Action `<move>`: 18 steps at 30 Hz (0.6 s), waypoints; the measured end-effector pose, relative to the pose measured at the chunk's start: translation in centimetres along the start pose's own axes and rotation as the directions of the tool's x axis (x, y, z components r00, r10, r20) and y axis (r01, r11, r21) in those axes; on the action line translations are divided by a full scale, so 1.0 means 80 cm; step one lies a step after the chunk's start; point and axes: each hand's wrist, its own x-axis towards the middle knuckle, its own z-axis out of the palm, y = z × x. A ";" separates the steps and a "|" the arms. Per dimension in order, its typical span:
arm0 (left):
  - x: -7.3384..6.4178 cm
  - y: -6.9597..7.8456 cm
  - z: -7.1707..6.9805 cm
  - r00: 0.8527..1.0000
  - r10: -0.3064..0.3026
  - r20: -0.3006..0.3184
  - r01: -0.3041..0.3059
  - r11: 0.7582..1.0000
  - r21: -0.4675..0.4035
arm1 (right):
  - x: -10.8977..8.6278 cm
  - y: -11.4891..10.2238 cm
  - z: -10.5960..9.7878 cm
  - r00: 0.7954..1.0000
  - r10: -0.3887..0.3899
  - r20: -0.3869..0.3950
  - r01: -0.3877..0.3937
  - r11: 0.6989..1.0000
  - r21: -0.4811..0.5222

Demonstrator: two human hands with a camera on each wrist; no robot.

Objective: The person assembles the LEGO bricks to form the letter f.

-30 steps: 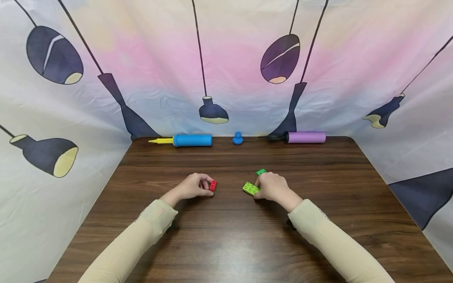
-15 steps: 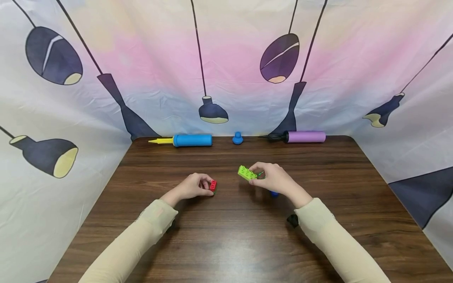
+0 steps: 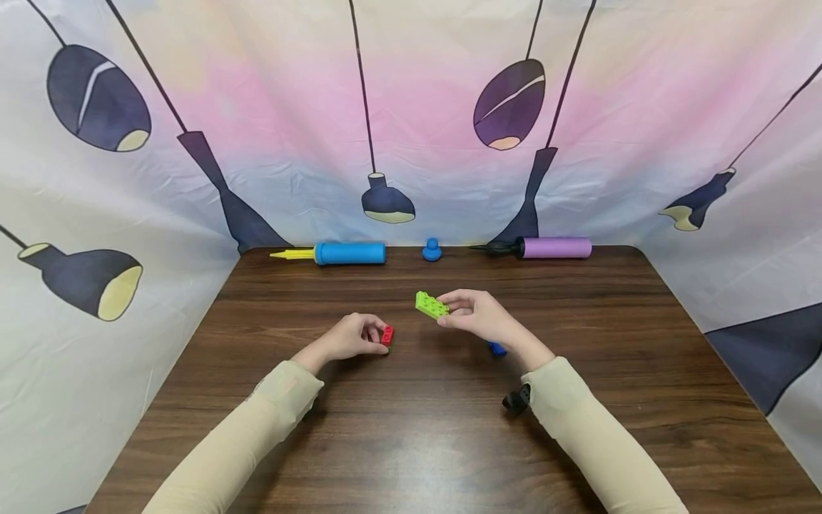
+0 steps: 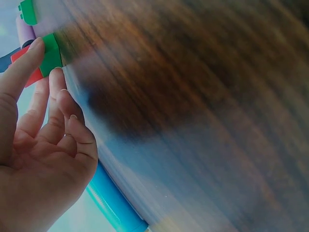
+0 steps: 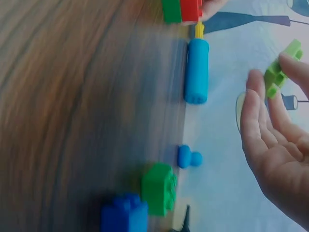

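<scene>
My left hand (image 3: 349, 335) pinches a red toy building brick (image 3: 387, 334) stacked on a green brick (image 4: 51, 55), low at the middle of the table. To its right, my right hand (image 3: 484, 316) holds up a flat lime-green brick (image 3: 432, 305) between thumb and fingertips, its studs showing. In the right wrist view this lime brick is seen edge-on. Beneath the right wrist a blue brick (image 3: 497, 349) rests on the table, partly covered. A separate green brick (image 5: 158, 189) stands beside it in the right wrist view; my right hand hides it in the head view.
Along the table's far edge lie a blue pump (image 3: 349, 253) with a yellow nozzle, a small blue knob-shaped piece (image 3: 432, 250) and a purple pump (image 3: 556, 248) with a black nozzle. A cloth printed with lamps (image 3: 388, 200) hangs behind the wooden table (image 3: 411, 435).
My right hand has lifted the lime brick off the table and carried it left and away from me, uncovering the blue brick. My left hand stays in place with the red and green stack.
</scene>
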 end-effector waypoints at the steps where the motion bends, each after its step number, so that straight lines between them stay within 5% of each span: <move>1: 0.000 0.000 0.000 1.000 0.000 0.000 0.000 1.000 0.002 | 0.003 0.000 0.002 1.000 0.018 -0.006 -0.018 1.000 0.022; 10: 0.001 0.000 0.000 1.000 -0.009 -0.008 0.009 1.000 0.013 | 0.021 0.002 0.023 0.996 0.079 0.036 -0.086 0.960 0.268; 18: 0.000 -0.001 0.001 1.000 -0.026 -0.002 0.026 1.000 0.000 | 0.034 0.008 0.045 0.998 0.059 0.038 -0.064 0.986 0.153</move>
